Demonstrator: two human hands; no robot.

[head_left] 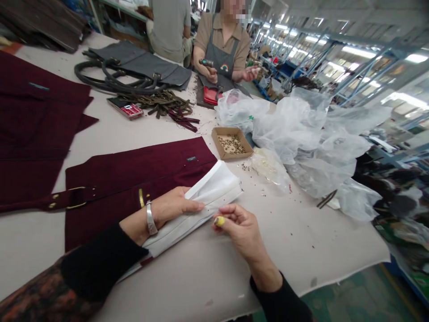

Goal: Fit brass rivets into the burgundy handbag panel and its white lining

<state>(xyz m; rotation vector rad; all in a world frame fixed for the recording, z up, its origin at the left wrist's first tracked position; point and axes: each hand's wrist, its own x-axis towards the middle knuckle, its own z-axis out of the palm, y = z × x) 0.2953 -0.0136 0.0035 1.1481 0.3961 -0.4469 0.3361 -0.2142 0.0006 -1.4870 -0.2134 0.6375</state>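
Folded-back white lining (214,185) lies along the near edge of a maroon fabric bag panel (110,174). My left hand (172,208) is closed on this lining, thumb on top, with its other fingers hidden under the fold. Just right of the lining's edge, my right hand (239,228) has its fingertips pinched together. Yellow tape (219,221) wraps its thumb tip; anything between those fingers is too small to make out. A strap with a brass-coloured buckle (77,199) and a short zipper (141,197) show on the panel.
Beyond the panel stands a cardboard tray (217,150) of small metal studs, with loose ones beside it. Plastic bags (301,129) heap up at right. A grey bag (140,65) and zipper strips (164,103) lie farther back. Across the table, a co-worker (223,44) holds a hammer (206,63).
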